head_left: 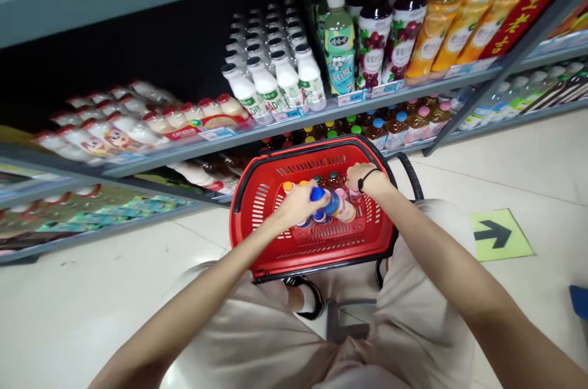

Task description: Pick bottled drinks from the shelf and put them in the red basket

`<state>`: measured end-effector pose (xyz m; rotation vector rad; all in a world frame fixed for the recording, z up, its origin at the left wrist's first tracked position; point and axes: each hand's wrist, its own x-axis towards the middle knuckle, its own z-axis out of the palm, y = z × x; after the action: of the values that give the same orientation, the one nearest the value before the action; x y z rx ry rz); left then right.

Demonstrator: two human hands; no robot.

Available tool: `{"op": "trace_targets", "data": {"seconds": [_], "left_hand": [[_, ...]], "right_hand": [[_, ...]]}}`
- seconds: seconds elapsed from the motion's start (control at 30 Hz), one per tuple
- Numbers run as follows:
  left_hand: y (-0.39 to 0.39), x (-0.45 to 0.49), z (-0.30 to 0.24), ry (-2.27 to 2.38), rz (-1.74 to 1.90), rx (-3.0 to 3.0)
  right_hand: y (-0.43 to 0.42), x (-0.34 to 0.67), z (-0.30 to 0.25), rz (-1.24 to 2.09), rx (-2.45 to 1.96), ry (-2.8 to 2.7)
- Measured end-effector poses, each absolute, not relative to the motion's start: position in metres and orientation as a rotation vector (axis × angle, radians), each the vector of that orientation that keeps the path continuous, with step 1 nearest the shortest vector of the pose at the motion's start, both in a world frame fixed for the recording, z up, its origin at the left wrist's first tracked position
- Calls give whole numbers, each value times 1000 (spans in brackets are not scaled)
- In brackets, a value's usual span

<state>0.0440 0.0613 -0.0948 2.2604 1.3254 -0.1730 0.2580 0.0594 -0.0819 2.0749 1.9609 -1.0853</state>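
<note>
A red shopping basket (316, 259) with a black rim stands between my knees, with several small drink bottles in it. My left hand (301, 202) reaches in from the left, its fingers closed on a blue-capped bottle (329, 201) that tilts. Right beside it is a pink bottle (345, 211). My right hand (361, 177), a black band at its wrist, is down inside the basket's right side. Its fingers curl downward over a pinkish bottle (355, 195), and their tips are hidden. Orange-capped bottles (288, 187) stand at the basket's back left.
Ahead, a shelf (184, 147) carries white milk drinks (275, 86), juice bottles (374, 33) and red-capped multipacks (110, 132). Lower down are small coloured-cap bottles (399, 125). On the floor lies a yellow-green arrow sign (503, 234). A grey stool (349, 315) shows between my legs.
</note>
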Motion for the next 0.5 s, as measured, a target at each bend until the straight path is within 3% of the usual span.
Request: {"op": "trace_targets", "data": {"seconds": [0.23, 0.5], "left_hand": [[46, 85, -205, 1147, -672, 2401], [60, 82, -243, 1218, -886, 2393]], "right_hand": [[69, 254, -90, -1098, 1915, 2084], [75, 252, -103, -1127, 1864, 2125]]}}
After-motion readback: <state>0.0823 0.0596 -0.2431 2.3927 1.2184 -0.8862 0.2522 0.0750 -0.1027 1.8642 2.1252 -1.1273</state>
